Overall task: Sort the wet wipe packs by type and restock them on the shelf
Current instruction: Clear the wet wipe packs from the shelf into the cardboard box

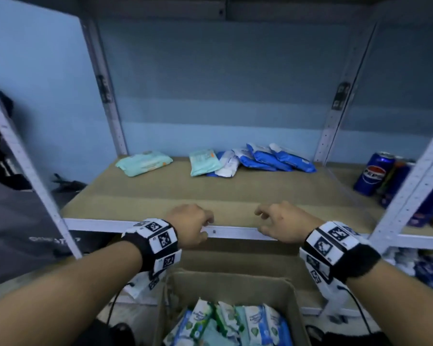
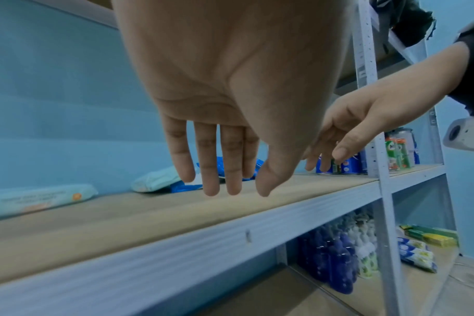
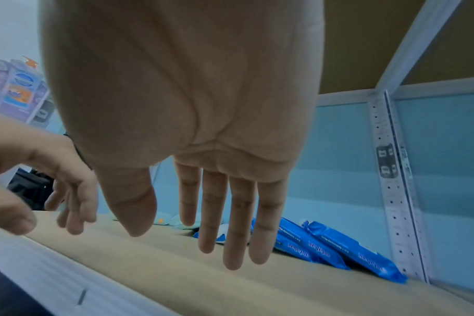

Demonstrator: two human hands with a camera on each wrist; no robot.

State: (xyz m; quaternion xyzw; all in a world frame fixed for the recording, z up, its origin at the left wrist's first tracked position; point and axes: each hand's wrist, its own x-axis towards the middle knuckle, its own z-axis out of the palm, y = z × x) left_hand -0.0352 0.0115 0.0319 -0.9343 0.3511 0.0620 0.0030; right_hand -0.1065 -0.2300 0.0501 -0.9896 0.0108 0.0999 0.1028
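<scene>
Both hands: your left hand [image 1: 190, 224] and right hand [image 1: 284, 224] hung empty, fingers loose. Risk: teal pack [image 1: 203, 162] at 12 o'clock overlapped blue packs [image 1: 273, 158]; types might mix.

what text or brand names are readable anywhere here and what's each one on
"PEPSI": on the blue can right of the shelf upright.
Blue wipe packs: white lettering, upside down and blurred, not readable.
Mint wipe pack: faint print, too blurred to read.
Green drink cartons: a large letter, unclear.
Packs in the cardboard box: print too small.
</scene>
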